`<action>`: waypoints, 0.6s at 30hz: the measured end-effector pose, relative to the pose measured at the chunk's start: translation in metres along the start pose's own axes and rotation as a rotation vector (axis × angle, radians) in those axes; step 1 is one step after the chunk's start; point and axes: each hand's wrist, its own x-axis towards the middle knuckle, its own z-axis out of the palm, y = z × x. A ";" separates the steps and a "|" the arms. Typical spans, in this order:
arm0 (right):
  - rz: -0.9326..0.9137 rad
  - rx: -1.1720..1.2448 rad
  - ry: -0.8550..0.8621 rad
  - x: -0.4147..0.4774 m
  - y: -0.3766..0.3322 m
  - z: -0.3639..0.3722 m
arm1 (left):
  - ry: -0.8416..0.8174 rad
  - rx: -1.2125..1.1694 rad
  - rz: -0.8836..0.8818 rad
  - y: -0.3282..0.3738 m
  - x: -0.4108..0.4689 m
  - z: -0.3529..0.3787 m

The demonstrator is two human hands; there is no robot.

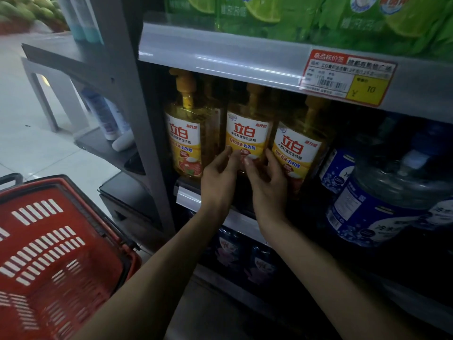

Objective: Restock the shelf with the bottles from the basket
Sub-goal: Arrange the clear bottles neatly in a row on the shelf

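Three yellow pump bottles of dish soap stand side by side on the middle shelf [187, 195]. My left hand [219, 176] and my right hand [266, 182] clasp the base of the middle bottle [247, 130], one on each side, fingers on its label. The left bottle [186, 133] and the right bottle [297, 146] stand close beside it. The red basket [56, 244] sits at the lower left, and no bottles show inside it.
Green refill pouches [294, 13] fill the shelf above, behind a price tag [348, 76]. Large blue water jugs [382, 195] stand to the right. Dark bottles [245, 256] line the shelf below. A grey side rack [107, 119] holds white bottles at the left.
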 end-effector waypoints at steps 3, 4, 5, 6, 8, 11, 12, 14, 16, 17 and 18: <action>0.019 0.021 0.018 0.000 -0.003 0.003 | -0.021 -0.002 0.005 0.002 -0.002 0.000; 0.031 0.026 0.025 0.001 -0.005 0.003 | -0.028 -0.005 0.005 0.002 -0.003 0.000; 0.038 0.026 0.030 0.001 -0.005 0.003 | -0.032 -0.006 0.005 0.001 -0.003 0.000; 0.038 0.024 0.032 0.001 -0.005 0.003 | -0.035 -0.003 0.005 0.001 -0.003 0.000; 0.026 0.014 0.036 -0.001 -0.004 0.005 | -0.045 0.007 0.001 0.001 -0.003 0.000; 0.029 -0.009 0.036 0.001 -0.003 0.004 | -0.069 0.025 -0.015 0.004 -0.003 -0.002; 0.035 -0.012 0.025 0.002 -0.003 0.002 | -0.077 0.026 -0.020 0.006 -0.004 -0.002; 0.050 -0.022 0.002 0.004 -0.004 -0.002 | -0.086 0.042 -0.020 0.008 -0.007 -0.004; 0.053 -0.052 0.002 0.005 -0.006 -0.007 | -0.055 0.099 0.027 0.009 -0.012 -0.006; 0.053 -0.066 0.008 0.005 -0.009 -0.008 | -0.025 0.125 0.057 0.010 -0.015 -0.008; 0.058 -0.078 0.010 0.004 -0.012 -0.008 | 0.015 0.145 0.083 0.011 -0.017 -0.011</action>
